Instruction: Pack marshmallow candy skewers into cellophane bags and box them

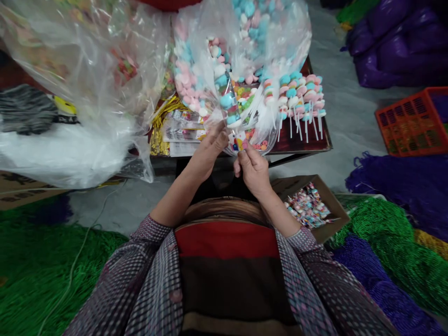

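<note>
Between my hands is a clear printed wrapper [238,141] with a stacked marshmallow candy [229,103] inside, in blue, white and other colours. My left hand [211,148] is closed on its left side, fingertips at the wrapper's edge. My right hand [252,169] pinches the wrapper's lower end between thumb and fingers; the stick is hard to make out there. Just beyond lies an open plastic bag [264,126] holding loose ring-shaped gummies. Flat clear wrappers [182,127] and gold twist ties [159,140] lie left of my left hand. Several marshmallow lollipops [301,95] rest at the table's right.
Large plastic bags of marshmallows [191,79] and wrapped sweets [94,51] cover the table's back and left. A cardboard box [336,224] of wrapped candies stands low at right. An orange crate [409,123], purple sacks [388,46] and green strands [59,266] are on the floor.
</note>
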Motion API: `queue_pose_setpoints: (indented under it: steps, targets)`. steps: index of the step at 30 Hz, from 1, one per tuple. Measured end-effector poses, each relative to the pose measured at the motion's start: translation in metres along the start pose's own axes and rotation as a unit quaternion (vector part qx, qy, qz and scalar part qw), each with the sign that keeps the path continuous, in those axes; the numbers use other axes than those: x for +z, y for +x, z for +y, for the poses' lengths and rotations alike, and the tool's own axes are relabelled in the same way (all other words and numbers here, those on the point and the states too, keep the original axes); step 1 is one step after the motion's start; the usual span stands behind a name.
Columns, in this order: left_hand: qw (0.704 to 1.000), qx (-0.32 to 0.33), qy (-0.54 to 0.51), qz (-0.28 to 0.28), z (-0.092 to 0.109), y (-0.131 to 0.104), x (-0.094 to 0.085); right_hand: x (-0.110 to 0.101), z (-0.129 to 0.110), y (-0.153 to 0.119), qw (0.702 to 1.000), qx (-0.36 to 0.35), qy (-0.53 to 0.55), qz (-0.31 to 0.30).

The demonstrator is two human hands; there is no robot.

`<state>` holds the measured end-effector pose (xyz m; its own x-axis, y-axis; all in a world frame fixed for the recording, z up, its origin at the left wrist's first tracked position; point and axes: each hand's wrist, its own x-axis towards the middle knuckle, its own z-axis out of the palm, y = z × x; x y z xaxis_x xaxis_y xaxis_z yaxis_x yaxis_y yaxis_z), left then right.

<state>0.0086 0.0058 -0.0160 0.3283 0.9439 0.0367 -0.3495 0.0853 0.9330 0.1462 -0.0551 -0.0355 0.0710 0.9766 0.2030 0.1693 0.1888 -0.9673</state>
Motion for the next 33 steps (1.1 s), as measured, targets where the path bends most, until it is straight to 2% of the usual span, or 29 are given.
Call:
queue_pose_setpoints:
  steps: [2, 5, 11, 14, 17, 18, 19, 21, 22, 24, 25, 26, 27, 28, 29, 31, 33]
  targets:
    - [0.997, -0.041, -0.069, 0.021, 0.006, 0.004, 0.005, 0.002, 0.0, -0.001, 1.0, -0.001, 0.005, -0.001]
    - [0.989, -0.086, -0.117, 0.04, 0.016, 0.007, 0.015, 0.004, -0.002, -0.003, 1.0, -0.001, 0.009, -0.008]
    - [0.984, -0.121, -0.127, 0.006, 0.018, 0.002, 0.024, 0.009, -0.007, -0.007, 0.998, 0.052, 0.001, -0.019]
    - [0.979, -0.158, -0.125, -0.013, 0.011, -0.001, 0.018, 0.001, -0.011, -0.003, 0.994, 0.084, -0.006, -0.073]
    - [0.98, -0.136, -0.144, -0.03, 0.008, -0.005, 0.005, -0.021, -0.018, 0.01, 0.982, 0.094, -0.022, -0.162]
    - [0.978, -0.126, -0.158, -0.045, 0.008, -0.007, 0.002, -0.03, -0.02, 0.016, 0.983, 0.092, -0.023, -0.159]
    - [0.974, -0.125, -0.174, -0.074, 0.009, -0.01, 0.0, -0.037, -0.023, 0.022, 0.988, 0.089, -0.013, -0.126]
    - [0.949, -0.162, -0.212, -0.167, 0.01, -0.017, 0.001, -0.045, -0.028, 0.034, 0.993, 0.086, 0.044, -0.065]
    - [0.927, -0.197, -0.23, -0.223, 0.009, -0.021, 0.003, -0.046, -0.031, 0.038, 0.99, 0.092, 0.084, -0.061]
    - [0.876, -0.26, -0.261, -0.311, 0.007, -0.027, 0.01, -0.039, -0.035, 0.043, 0.972, 0.125, 0.159, -0.118]
    - [0.86, -0.277, -0.269, -0.335, 0.006, -0.029, 0.013, -0.032, -0.037, 0.044, 0.96, 0.143, 0.189, -0.148]
    - [0.855, -0.283, -0.265, -0.344, 0.004, -0.03, 0.014, -0.025, -0.038, 0.043, 0.952, 0.154, 0.208, -0.162]
    - [0.866, -0.279, -0.247, -0.333, 0.003, -0.029, 0.014, -0.017, -0.037, 0.043, 0.951, 0.154, 0.215, -0.158]
    - [0.892, -0.262, -0.212, -0.302, 0.003, -0.028, 0.013, -0.008, -0.035, 0.042, 0.959, 0.138, 0.21, -0.132]
    - [0.925, -0.236, -0.159, -0.25, 0.003, -0.025, 0.01, 0.0, -0.033, 0.042, 0.971, 0.11, 0.191, -0.09]
    - [0.981, -0.161, -0.026, -0.105, 0.005, -0.02, 0.002, 0.013, -0.026, 0.044, 0.991, 0.042, 0.126, 0.0]
    - [0.993, -0.092, 0.071, 0.012, 0.007, -0.017, -0.007, 0.02, -0.021, 0.049, 0.996, -0.005, 0.07, 0.047]
